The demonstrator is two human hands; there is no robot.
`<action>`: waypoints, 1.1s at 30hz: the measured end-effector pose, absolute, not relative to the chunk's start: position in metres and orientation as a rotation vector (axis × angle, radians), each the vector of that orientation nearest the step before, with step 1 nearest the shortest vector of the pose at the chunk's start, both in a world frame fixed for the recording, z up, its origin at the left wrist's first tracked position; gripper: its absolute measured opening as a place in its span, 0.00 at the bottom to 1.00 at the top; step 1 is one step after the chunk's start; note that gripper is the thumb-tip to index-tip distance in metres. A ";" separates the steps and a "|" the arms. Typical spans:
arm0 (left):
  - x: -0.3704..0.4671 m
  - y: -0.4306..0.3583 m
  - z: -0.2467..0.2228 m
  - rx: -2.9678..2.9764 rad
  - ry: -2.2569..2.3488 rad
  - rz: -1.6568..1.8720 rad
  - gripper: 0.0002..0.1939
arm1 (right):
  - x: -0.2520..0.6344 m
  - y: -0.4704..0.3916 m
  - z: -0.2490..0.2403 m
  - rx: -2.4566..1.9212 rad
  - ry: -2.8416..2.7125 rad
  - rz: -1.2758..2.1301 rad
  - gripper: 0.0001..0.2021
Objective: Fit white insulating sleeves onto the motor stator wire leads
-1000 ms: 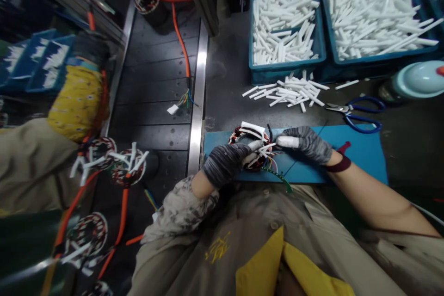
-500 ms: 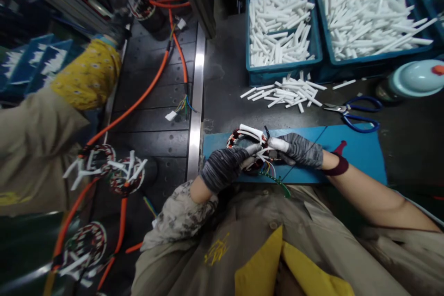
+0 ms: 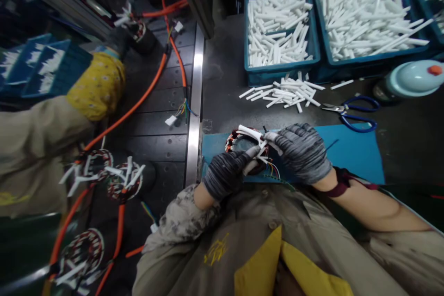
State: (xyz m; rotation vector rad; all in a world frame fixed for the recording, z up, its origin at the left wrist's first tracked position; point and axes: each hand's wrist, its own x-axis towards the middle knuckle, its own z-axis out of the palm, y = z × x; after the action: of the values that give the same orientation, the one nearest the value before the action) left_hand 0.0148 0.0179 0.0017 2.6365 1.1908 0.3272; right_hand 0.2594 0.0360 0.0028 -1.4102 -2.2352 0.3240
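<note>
A ring-shaped motor stator [image 3: 231, 142] with copper windings rests on the blue mat [image 3: 360, 155] in front of me. My left hand [image 3: 225, 171], in a grey knit glove with pale fingertips, is closed on its near left side. White sleeves [image 3: 250, 133] lie across the ring, and coloured wires [image 3: 274, 169] come out at its near right. My right hand [image 3: 302, 153], gloved alike, pinches at the ring's right side by the sleeve ends; what lies between its fingertips is too small to make out. A thin dark strip [image 3: 265, 128] sticks up beside them.
Blue bins [image 3: 282, 69] of white sleeves stand at the back, a loose pile [image 3: 287, 92] before them. Blue-handled scissors [image 3: 359, 113] and a light-blue bottle [image 3: 412, 78] are right. Left, past a metal rail [image 3: 196, 83], lie stators [image 3: 125, 182], orange cables [image 3: 142, 95] and a co-worker's yellow sleeve [image 3: 100, 85].
My right hand has turned, its back and wrist now lower and farther right, fingertips still at the stator. My left hand stays on the ring. The co-worker's arm has shifted slightly.
</note>
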 end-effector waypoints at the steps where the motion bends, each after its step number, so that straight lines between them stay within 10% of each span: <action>1: 0.018 0.013 0.004 2.639 1.204 0.369 0.22 | 0.262 0.036 0.003 -1.383 -2.258 0.330 0.15; 6: 0.030 -0.009 0.006 2.579 1.342 0.508 0.34 | 0.307 0.058 -0.010 -1.397 -2.157 0.735 0.20; 19: 0.029 -0.009 -0.009 2.656 1.353 0.782 0.24 | 0.332 0.063 -0.005 -2.139 -2.075 0.252 0.18; 33: 0.027 -0.009 -0.013 2.500 1.386 0.902 0.21 | 0.311 0.000 -0.045 -1.465 -1.179 1.627 0.20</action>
State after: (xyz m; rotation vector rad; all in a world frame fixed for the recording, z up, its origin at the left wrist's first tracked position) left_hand 0.0271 -0.0089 -0.0127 2.5001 1.3858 0.9018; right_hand 0.3112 0.0004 -0.0449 -1.4647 -1.1794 1.6269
